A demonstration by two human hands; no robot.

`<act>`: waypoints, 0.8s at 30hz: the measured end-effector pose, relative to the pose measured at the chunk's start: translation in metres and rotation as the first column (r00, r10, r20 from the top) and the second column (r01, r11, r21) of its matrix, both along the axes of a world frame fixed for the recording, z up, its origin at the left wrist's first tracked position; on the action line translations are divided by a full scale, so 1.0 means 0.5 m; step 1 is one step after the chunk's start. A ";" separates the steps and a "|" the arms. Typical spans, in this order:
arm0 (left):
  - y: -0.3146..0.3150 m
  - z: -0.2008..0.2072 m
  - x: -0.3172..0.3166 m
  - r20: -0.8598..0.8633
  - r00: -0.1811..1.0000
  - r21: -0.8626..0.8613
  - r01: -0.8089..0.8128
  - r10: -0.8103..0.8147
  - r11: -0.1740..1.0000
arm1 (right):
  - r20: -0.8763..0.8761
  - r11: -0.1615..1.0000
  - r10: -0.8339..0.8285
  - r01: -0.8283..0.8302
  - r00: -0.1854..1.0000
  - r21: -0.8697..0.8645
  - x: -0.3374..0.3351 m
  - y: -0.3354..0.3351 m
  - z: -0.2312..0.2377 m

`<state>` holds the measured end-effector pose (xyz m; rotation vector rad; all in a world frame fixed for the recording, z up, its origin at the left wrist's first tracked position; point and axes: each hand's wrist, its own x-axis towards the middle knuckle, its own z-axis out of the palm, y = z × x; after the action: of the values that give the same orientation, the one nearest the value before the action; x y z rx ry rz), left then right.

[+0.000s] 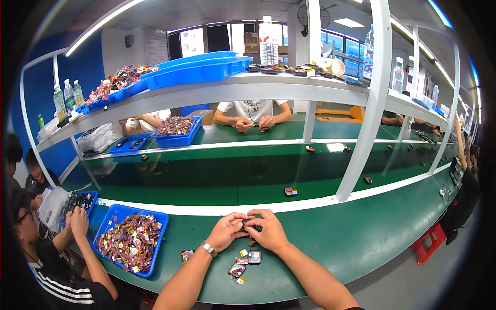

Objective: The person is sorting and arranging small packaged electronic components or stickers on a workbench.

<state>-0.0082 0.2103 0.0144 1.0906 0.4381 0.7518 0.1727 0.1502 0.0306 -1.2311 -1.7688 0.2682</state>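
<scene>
My left hand (226, 232), with a metal-banded watch (209, 249) at its wrist, and my right hand (269, 233) meet over the green table. Between their closed fingers is a small black part (246, 223); the fingers cover much of it, so its exact kind is hidden. Just below on the tabletop lie a grey-clear plastic housing (254, 257) and a small open unit (237, 270) with red and yellow bits. Left of my watch sits a small red circuit piece (186, 254).
A blue tray (164, 227) heaped with small red-and-yellow parts stands at the left, beside a co-worker's arms (82, 232). Beyond a white rail (206, 209), a green belt (217, 181) carries small units (291, 191). A white post (364, 113) and shelf (289, 88) rise ahead.
</scene>
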 end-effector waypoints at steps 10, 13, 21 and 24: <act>-0.001 0.003 -0.002 -0.001 1.000 -0.006 -0.021 0.021 1.000 | -0.155 0.996 0.048 -0.058 0.987 -0.064 0.000 0.007 -0.012; -0.001 0.005 0.004 -0.002 1.000 -0.006 -0.015 0.015 1.000 | -0.151 0.995 0.038 -0.051 0.988 -0.083 0.003 0.007 -0.016; 0.007 -0.006 -0.004 0.077 0.996 -0.027 -0.037 0.039 0.999 | -0.112 0.999 0.029 -0.033 0.993 -0.031 -0.012 0.003 -0.019; 0.008 -0.011 -0.004 0.077 0.996 -0.010 -0.034 0.035 0.999 | -0.132 0.999 0.030 -0.035 0.991 -0.035 -0.017 -0.002 -0.016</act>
<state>-0.0103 0.2141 0.0087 1.0448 0.3952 0.8190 0.1644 0.1494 0.0224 -1.1844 -1.6776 0.3946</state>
